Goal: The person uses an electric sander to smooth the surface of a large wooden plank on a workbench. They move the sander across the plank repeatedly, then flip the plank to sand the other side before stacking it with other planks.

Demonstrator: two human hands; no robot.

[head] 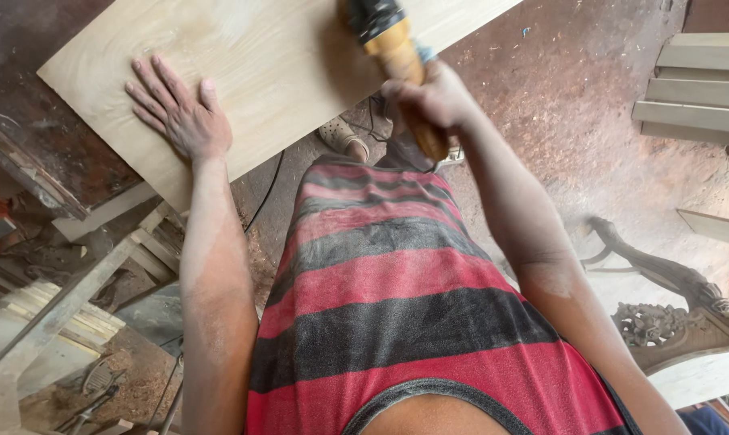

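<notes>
A pale wooden board (276, 56) lies tilted across the top of the view. My left hand (175, 113) rests flat on it near its lower left edge, fingers spread. My right hand (429, 101) is shut on the yellow handle of a power sander (389, 44), whose black head sits on the board near its upper right part. The sander's head is cut off by the frame's top edge. A black cable trails down below the board.
A dusty reddish floor (574, 105) spreads to the right. Stacked pale planks (695, 89) lie at the upper right, a carved wooden piece (662, 314) at the lower right. Wooden battens and scrap (66, 298) crowd the lower left. A sandalled foot (344, 137) shows under the board.
</notes>
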